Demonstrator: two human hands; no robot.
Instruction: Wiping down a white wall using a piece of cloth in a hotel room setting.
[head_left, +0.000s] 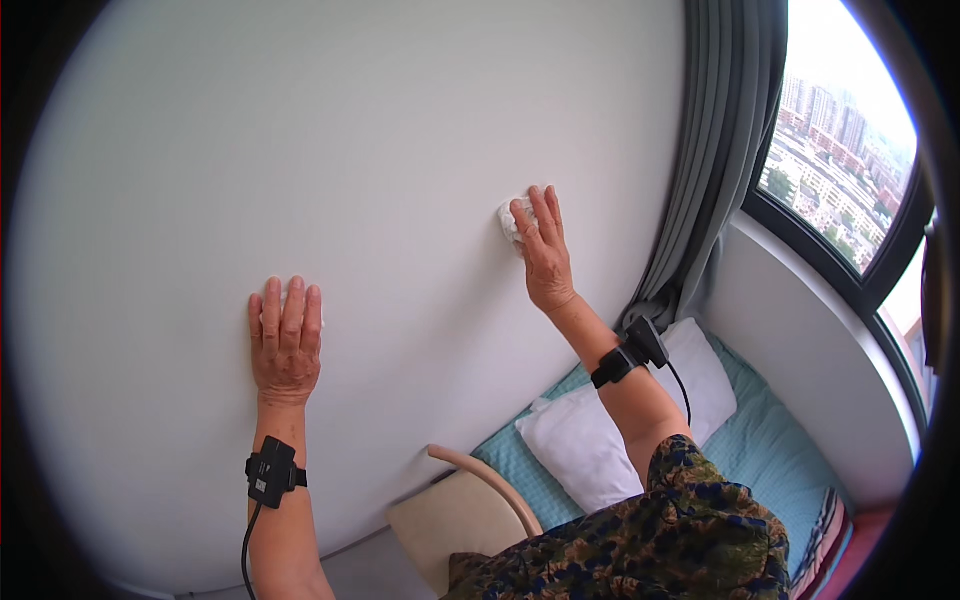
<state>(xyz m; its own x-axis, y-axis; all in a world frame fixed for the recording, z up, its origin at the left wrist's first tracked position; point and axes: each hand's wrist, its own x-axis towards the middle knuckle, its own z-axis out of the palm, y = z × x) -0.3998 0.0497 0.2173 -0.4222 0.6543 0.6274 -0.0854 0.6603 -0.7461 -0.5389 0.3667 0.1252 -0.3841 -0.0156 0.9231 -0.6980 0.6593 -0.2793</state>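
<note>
My right hand (546, 255) presses a crumpled white wad (511, 222), perhaps tissue or thin cloth, against the white wall (405, 150). Its fingers lie spread over the wad, so much of it is covered. Lower and to the left, my left hand (286, 341) rests with its fingers pointing up the same wall. White bits of a second wad (323, 324) show between and beside those fingers; the rest of it is hidden under the hand. Each forearm wears a black strapped device with a cable.
Below the wall is a bed with a teal cover (780, 435) and white pillows (585, 450). A chair with a curved wooden rail (491, 480) and beige seat (457, 517) stands close beneath me. On the right hang grey curtains (712, 150) beside a dark-framed window (832, 262).
</note>
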